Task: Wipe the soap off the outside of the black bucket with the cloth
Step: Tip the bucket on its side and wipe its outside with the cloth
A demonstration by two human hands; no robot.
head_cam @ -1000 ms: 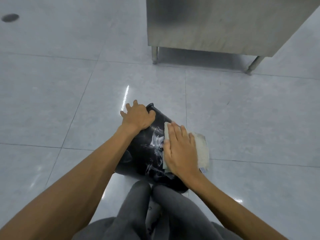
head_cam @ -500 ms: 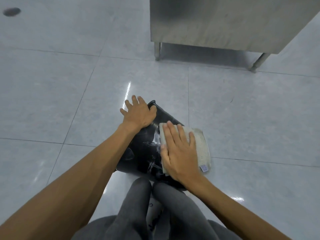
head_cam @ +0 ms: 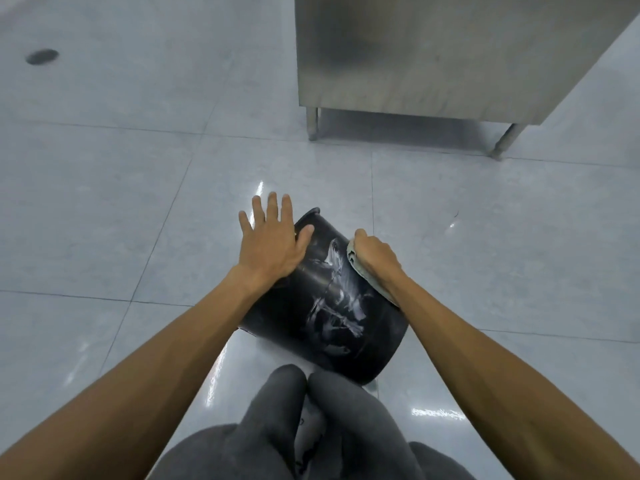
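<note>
A black bucket (head_cam: 298,306) lies on its side on the tiled floor, just beyond my knees. White soap streaks (head_cam: 337,299) run across its upper wall. My left hand (head_cam: 272,242) rests flat on the bucket's far left end with fingers spread and straight. My right hand (head_cam: 375,256) is curled over a pale cloth (head_cam: 360,268) and presses it against the bucket's right side. Most of the cloth is hidden under that hand and wrist.
A stainless steel cabinet (head_cam: 433,53) on short legs stands on the floor ahead to the right. A dark floor drain (head_cam: 42,57) sits at the far left. My knees in grey trousers (head_cam: 294,410) are right below the bucket.
My right hand has slid the cloth off the top of the bucket to its right side and curled around it, uncovering the soap streaks. My left hand has spread its fingers.
</note>
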